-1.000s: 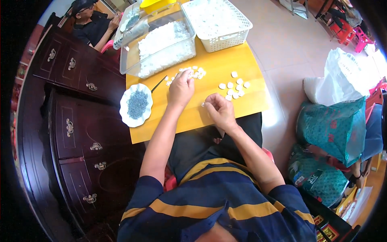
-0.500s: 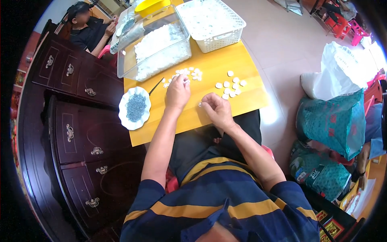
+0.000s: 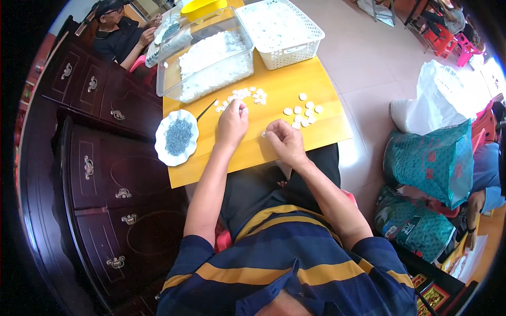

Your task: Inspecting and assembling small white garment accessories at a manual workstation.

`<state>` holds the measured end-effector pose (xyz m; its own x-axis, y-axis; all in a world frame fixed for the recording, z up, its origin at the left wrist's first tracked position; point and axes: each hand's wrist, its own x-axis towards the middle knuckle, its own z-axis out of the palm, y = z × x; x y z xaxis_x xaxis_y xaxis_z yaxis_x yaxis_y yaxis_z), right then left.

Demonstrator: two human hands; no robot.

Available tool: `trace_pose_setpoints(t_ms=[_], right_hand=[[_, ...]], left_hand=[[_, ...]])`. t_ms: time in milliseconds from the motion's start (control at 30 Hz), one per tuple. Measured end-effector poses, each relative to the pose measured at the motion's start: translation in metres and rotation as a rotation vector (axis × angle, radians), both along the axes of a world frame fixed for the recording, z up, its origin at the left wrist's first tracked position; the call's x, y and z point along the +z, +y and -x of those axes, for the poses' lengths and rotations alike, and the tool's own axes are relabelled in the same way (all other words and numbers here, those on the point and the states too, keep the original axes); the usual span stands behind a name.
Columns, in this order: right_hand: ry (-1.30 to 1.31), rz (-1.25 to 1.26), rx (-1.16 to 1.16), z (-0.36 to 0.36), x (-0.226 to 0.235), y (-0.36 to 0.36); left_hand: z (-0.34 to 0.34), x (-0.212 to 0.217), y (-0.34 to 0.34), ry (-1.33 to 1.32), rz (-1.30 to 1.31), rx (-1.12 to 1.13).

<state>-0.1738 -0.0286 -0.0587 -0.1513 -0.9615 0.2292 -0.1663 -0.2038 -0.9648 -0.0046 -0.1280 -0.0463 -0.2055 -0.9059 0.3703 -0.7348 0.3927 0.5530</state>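
Observation:
My left hand (image 3: 233,122) is closed just on the near side of a scattered group of small white pieces (image 3: 258,96) on the yellow table (image 3: 253,150). Whatever its curled fingers may hold is hidden. Thumb and forefinger of my right hand (image 3: 287,143) pinch together, with a small white piece (image 3: 264,134) showing at their tips. Beyond that hand lie several round white pieces (image 3: 309,105). A white scalloped dish (image 3: 161,150) of tiny grey pieces (image 3: 178,136) stands left of my left hand, with a thin dark stick-like tool (image 3: 206,110) beside it.
A clear bin (image 3: 247,67) and a white perforated basket (image 3: 295,57), both full of white pieces, stand at the back, near a yellow bowl (image 3: 204,7). Dark drawers (image 3: 124,158) flank the left. Teal sacks (image 3: 429,160) sit on the right. Another person (image 3: 118,37) works at far left.
My left hand has drawn back slightly from the small white pieces. My right hand keeps its pinch nearly in place. The whole view has shifted a little.

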Motion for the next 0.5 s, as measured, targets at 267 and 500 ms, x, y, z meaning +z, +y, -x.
trace_pose_setpoints(t_ms=[267, 500], right_hand=[[-0.052, -0.090, 0.022, 0.000, 0.008, 0.000], [-0.047, -0.124, 0.058, 0.001, 0.006, -0.001]], left_hand=[[-0.018, -0.001, 0.039, 0.461, -0.394, -0.174], [-0.018, 0.007, 0.055, 0.669, -0.598, -0.227]])
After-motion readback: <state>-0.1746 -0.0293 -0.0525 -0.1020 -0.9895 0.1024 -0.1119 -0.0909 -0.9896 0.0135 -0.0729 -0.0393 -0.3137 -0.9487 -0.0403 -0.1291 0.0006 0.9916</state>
